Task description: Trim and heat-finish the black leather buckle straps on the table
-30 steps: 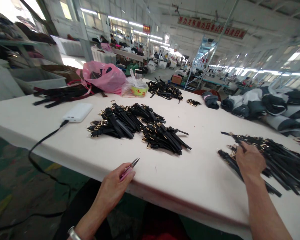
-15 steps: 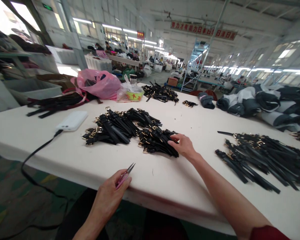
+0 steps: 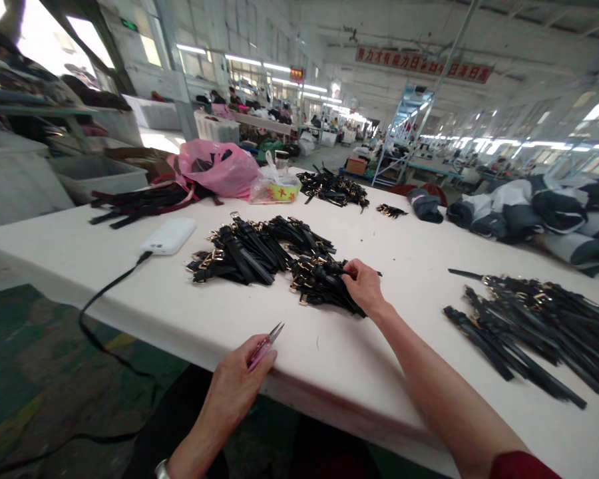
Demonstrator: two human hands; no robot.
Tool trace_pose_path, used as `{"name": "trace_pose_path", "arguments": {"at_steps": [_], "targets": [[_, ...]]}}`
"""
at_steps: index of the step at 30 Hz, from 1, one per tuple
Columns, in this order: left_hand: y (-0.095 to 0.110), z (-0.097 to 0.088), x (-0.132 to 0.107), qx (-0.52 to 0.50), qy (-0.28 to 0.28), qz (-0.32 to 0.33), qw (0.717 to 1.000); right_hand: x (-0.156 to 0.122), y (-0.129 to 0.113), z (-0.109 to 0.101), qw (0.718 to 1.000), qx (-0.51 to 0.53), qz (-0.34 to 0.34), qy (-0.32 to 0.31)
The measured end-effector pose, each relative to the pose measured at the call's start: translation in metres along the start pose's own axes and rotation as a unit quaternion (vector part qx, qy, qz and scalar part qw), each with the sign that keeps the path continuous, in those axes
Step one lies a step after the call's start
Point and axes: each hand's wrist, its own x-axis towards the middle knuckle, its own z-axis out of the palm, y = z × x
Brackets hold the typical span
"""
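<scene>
My left hand (image 3: 244, 379) is closed around pink-handled thread snips (image 3: 267, 347) near the table's front edge, their metal tips pointing up and away. At the middle pile of black buckled straps (image 3: 324, 285), my right hand (image 3: 363, 286) pinches a black strap (image 3: 348, 267) between thumb and fingers. The strap's end pokes out a little past the hand; the rest is lost among the others. Gold-coloured buckles show on the pile's left side. Just left of it lies a larger heap of similar straps (image 3: 247, 256).
On the white tabletop (image 3: 219, 319) a white power bank (image 3: 168, 236) trails a black cable. More straps (image 3: 544, 326) spread at the right, with rolled grey-and-white fabric bundles (image 3: 544, 206) behind. A pink plastic bag (image 3: 217, 169) and another strap pile (image 3: 332, 186) stand at the back.
The view has turned slightly left, so things appear farther right. My right hand's fingers have closed on a strap in the pile. My left hand keeps holding the snips.
</scene>
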Motion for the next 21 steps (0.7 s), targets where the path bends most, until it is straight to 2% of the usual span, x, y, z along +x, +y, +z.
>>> {"name": "trace_pose_path", "arguments": {"at_steps": [2,4,7,9,10,11,13,17,21], "targets": [[-0.002,0.001,-0.001,-0.012,0.002,-0.004,1.0,-0.007,-0.01,-0.005,0.997,0.078,0.016,0.004],[-0.004,0.001,-0.003,-0.032,0.004,-0.001,0.999,-0.022,-0.024,-0.009,0.977,0.206,0.045,-0.037],[-0.005,0.0,-0.005,-0.068,0.032,-0.006,0.997,-0.056,-0.042,-0.01,0.911,0.347,0.108,-0.196],[-0.002,-0.002,-0.007,-0.088,0.063,-0.016,0.994,-0.079,-0.047,-0.006,0.878,0.348,0.125,-0.303],[-0.001,-0.003,-0.007,-0.097,0.074,-0.019,0.992,-0.088,-0.047,-0.003,0.875,0.324,0.117,-0.34],[0.001,-0.003,-0.008,-0.106,0.08,-0.022,0.991,-0.096,-0.047,0.001,0.879,0.291,0.102,-0.364],[0.005,-0.002,-0.008,-0.125,0.076,-0.023,0.989,-0.106,-0.045,0.006,0.902,0.211,0.056,-0.372],[0.009,0.007,-0.007,-0.147,0.034,-0.017,0.988,-0.109,-0.045,0.01,0.944,0.083,-0.018,-0.318],[0.01,0.015,-0.007,-0.111,0.022,-0.021,0.993,-0.108,-0.048,0.01,0.961,-0.01,-0.063,-0.269]]}}
